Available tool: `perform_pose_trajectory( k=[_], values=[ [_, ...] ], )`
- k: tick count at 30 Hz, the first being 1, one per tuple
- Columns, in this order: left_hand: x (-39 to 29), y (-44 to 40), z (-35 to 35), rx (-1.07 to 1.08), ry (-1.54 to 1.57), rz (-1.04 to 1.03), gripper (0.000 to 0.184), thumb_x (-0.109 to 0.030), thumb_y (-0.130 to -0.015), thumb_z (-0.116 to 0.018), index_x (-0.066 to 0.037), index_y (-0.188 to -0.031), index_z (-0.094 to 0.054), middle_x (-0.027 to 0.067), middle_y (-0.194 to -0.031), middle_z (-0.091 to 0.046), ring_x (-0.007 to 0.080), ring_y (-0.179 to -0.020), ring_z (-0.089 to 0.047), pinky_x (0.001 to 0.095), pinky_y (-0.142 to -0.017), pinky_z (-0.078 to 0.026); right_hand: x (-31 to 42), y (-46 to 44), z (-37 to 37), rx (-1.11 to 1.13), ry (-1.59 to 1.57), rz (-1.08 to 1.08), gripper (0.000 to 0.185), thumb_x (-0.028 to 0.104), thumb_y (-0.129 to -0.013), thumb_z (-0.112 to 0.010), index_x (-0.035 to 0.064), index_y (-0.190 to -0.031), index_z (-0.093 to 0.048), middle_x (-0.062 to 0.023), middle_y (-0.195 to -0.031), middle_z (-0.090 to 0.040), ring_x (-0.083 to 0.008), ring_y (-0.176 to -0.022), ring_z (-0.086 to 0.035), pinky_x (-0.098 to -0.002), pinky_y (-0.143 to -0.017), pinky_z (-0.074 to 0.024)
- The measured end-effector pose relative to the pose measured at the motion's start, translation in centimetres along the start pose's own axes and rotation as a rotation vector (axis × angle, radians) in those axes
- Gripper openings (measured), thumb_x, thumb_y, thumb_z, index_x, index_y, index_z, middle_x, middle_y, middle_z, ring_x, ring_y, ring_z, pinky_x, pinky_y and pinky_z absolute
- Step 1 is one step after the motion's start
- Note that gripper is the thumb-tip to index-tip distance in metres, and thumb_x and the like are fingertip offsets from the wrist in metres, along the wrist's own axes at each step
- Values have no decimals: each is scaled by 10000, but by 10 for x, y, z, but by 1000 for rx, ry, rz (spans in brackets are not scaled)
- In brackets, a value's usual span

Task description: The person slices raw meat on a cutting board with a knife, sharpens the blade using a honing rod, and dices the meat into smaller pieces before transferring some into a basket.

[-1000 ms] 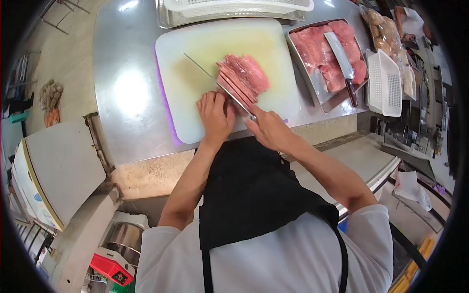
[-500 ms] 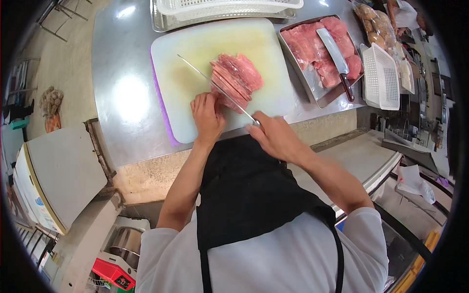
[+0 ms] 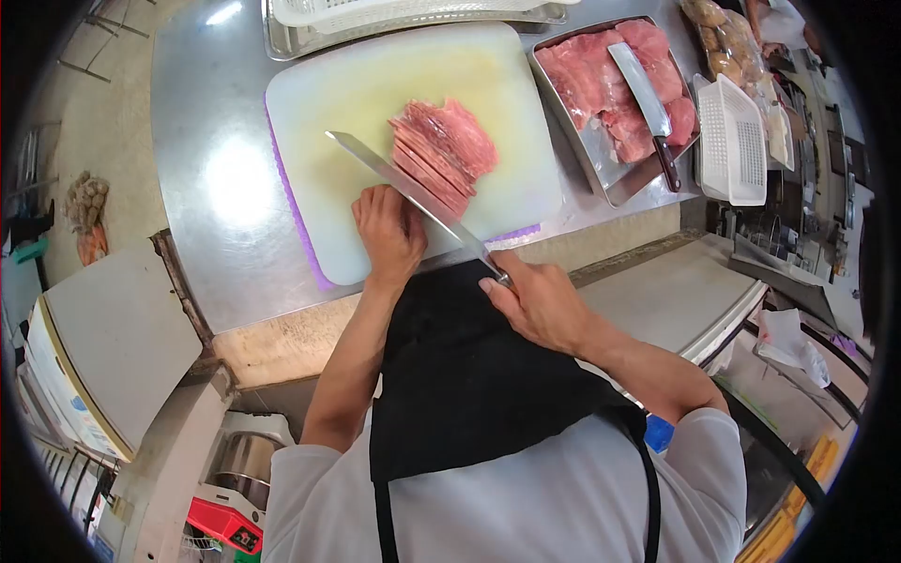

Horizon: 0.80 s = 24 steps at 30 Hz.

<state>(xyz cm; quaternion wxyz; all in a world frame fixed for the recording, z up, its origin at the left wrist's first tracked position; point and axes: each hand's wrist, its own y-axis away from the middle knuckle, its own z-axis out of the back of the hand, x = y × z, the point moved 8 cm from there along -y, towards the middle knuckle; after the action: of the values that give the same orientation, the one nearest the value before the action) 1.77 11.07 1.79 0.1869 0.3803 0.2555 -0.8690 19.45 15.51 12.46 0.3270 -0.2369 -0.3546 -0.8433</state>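
My right hand (image 3: 537, 298) is wrapped round the handle of a long knife (image 3: 408, 188) at the near edge of the cutting board (image 3: 328, 103). The blade points up and left, its flat side showing, across the near-left side of the meat. On the board lies a piece of pink meat (image 3: 446, 150), cut into thin slices at its left part. My left hand (image 3: 388, 230) rests on the board left of the blade, fingers curled; whatever may be under them is hidden.
To the right, a metal tray (image 3: 615, 194) holds large pieces of meat with a second knife (image 3: 643, 94) lying on them. Beyond it are a white basket (image 3: 732, 141) and a bag of brown items (image 3: 723, 42). Another white basket (image 3: 404, 11) stands behind the board.
The knife has been drawn back toward me and right, and its blade has tilted to show its flat side. My left hand has shifted slightly away from the slices.
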Motion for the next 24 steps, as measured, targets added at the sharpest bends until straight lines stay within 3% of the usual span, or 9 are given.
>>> perform_pose_trajectory(
  k=[6,15,21,24],
  values=[
    [-2,-1,1,3,12,0,407,23,-711,-628,6,-1118,-629,154,-1018,-624,378,-987,-554,473,-885,-396,-10,-2,-4,-3,-6,28,274,267,-1026,-612,12,-1098,-542,-226,-776,-684,-481,-715,-657,-561,-655,-515],
    [0,-2,0,4,49,-15,377,19,-737,-637,15,-1113,-624,175,-1016,-626,399,-984,-563,485,-886,-400,-4,-37,-10,32,76,41,302,274,-1023,-608,-15,-1093,-554,-255,-691,-649,-498,-664,-635,-581,-625,-497],
    [-1,-3,1,44,40,-24,230,10,-753,-634,-26,-979,-613,137,-952,-617,363,-969,-568,460,-850,-393,6,-78,-21,-140,-2,186,344,289,-1021,-604,-49,-1056,-549,-293,-714,-636,-526,-706,-629,-592,-655,-495],
    [-6,-7,3,31,19,-45,174,2,-764,-630,-40,-930,-596,119,-923,-609,348,-950,-565,448,-828,-387,2,-81,-16,-108,-90,160,343,274,-1019,-609,-61,-1035,-537,-310,-731,-633,-544,-728,-623,-604,-669,-486]
  ],
)
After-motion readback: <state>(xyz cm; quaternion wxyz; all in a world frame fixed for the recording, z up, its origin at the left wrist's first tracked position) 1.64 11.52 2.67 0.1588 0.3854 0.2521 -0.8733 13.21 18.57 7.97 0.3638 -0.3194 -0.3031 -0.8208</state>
